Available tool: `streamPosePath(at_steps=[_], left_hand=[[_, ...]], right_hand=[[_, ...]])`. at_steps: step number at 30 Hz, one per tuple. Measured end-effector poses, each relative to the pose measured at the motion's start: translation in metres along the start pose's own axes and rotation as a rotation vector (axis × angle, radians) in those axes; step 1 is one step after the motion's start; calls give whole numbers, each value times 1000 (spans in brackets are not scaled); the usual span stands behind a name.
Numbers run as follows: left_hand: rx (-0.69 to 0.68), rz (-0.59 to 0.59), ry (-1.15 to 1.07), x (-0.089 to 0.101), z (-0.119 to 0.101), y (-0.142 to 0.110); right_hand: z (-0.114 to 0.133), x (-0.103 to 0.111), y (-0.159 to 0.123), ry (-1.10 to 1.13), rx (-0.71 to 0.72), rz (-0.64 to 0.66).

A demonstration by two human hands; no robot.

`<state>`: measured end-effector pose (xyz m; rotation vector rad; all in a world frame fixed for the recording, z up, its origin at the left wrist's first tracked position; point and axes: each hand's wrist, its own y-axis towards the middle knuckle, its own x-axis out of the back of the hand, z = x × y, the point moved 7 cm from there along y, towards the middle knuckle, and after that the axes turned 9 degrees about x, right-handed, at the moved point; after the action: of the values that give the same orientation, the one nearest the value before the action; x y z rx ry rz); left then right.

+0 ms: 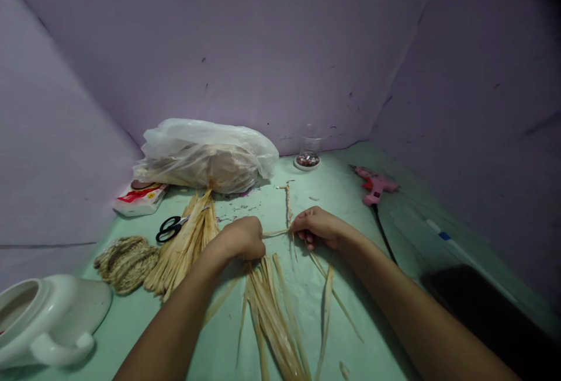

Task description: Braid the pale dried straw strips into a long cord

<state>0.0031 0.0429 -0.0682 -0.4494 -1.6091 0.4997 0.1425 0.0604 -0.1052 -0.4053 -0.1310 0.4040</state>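
My left hand (244, 238) is closed around a pale dried-fibre strip (275, 233), which stretches across to my right hand (316, 227). The right fingers pinch it at the lower end of a short, narrow braid (288, 203) lying on the table, with thin loose ends hanging below. Below the left hand, a bunch of long dried-fibre strips (274, 322) spreads toward me. More loose strips (328, 296) lie beneath my right wrist. The inner fingers of the left hand are hidden from view.
At the left are a bundle of fibre strips (184, 252), black-handled scissors (170, 229), coiled rope (127, 264) and a white ceramic pot (55, 317). A plastic bag (210, 156) and a small glass jar (308, 156) stand at the back. A pink glue gun (376, 184) lies right.
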Motion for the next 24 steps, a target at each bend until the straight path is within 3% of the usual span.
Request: streamPosePath(at_steps=[3, 8, 12, 15, 17, 20, 24], left_hand=[[-34, -92, -75, 13, 2, -1], [-93, -274, -209, 59, 18, -25], [-68, -504, -484, 101, 54, -58], [-10, -659, -671, 117, 89, -82], [-61, -658, -769, 120, 104, -92], [-168, -539, -837, 118, 108, -98], [-188, -406, -842, 108, 83, -87]], right_hand=[[0, -1, 0, 4, -2, 1], [-2, -1, 0, -11, -4, 7], [-1, -2, 0, -10, 7, 9], [1, -1, 0, -12, 27, 3], [1, -1, 0, -26, 19, 4], [-1, 0, 1, -37, 3, 8], [-3, 0, 3, -29, 6, 16]])
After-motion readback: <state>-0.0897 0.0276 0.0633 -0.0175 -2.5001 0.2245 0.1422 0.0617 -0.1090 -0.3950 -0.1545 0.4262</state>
